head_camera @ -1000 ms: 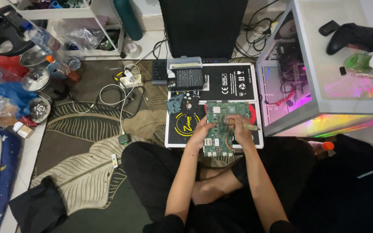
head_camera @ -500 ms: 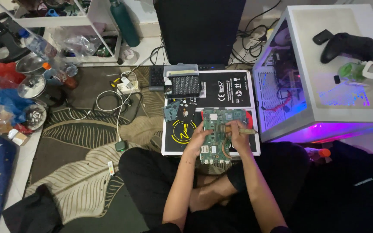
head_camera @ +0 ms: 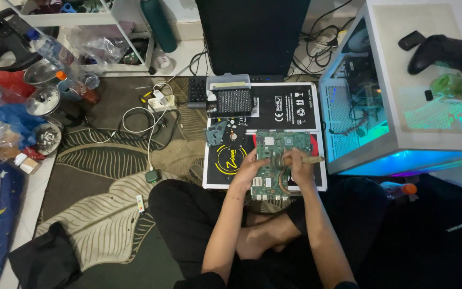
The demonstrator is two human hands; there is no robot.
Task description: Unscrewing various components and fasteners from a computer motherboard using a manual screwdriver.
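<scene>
Green circuit board (head_camera: 274,160) flat on black box (head_camera: 295,109), btwn knees. Left hand (head_camera: 248,170) on board's left edge, fingers curled over it. Right hand (head_camera: 297,163) fist-wrapped round wooden-handled tool (head_camera: 308,159), tip on board.

Dim room, sharp focus, coloured glow from the computer case (head_camera: 359,107) at right.

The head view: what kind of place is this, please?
Probably a room at home, used for electronics repair on the floor. A patterned rug covers the floor, a lit computer case stands nearby, and a green circuit board lies under both hands.
</scene>
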